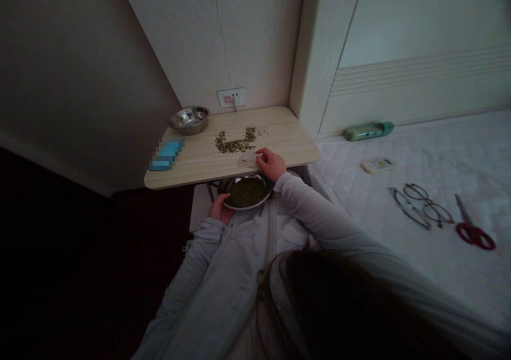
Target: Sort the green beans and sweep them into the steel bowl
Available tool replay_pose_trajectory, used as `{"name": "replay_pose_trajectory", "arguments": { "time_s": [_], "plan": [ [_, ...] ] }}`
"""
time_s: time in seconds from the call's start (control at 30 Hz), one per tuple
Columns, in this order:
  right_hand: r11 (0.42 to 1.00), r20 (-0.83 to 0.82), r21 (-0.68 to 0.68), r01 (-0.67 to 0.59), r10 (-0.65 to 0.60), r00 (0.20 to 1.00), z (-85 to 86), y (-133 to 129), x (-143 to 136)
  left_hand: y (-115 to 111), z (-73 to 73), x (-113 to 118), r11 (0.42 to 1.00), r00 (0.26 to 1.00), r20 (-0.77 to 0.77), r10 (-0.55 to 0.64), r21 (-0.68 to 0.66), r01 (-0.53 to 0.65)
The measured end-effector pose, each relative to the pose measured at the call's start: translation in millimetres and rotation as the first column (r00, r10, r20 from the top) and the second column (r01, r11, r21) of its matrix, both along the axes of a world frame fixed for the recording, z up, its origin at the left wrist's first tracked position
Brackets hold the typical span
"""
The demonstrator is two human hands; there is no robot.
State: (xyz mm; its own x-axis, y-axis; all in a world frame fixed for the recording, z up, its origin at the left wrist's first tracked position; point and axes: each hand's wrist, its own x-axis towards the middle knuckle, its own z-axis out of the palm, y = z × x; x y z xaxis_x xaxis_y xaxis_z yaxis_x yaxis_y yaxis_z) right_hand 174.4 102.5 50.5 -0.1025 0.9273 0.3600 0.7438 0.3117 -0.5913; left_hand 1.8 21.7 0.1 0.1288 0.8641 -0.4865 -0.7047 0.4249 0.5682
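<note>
Just beyond the right fingers (261, 159), mung beans (233, 146) lie strewn across the surface (191, 163); those fingers pinch a translucent sheet (246, 160), while the left fingers (225, 195) clasp a bean-holding steel bowl (240, 207)!

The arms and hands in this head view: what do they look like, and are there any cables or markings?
Both arms wear long, pale greyish, softly wrinkled sleeves reaching the wrists, without visible cables or markings. The left hand and right hand are ungloved, with ordinary human fingers.
</note>
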Motion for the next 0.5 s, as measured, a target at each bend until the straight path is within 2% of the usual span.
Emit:
{"name": "replay_pose_trajectory", "arguments": {
  "time_s": [0.5],
  "plan": [
    [1.000,0.007,-0.001,0.004,-0.004,1.000,0.4,-0.5,-0.2,-1.0,3.2,2.3,1.000,1.000,0.008,0.013,0.018,-0.013]
  ]
}}
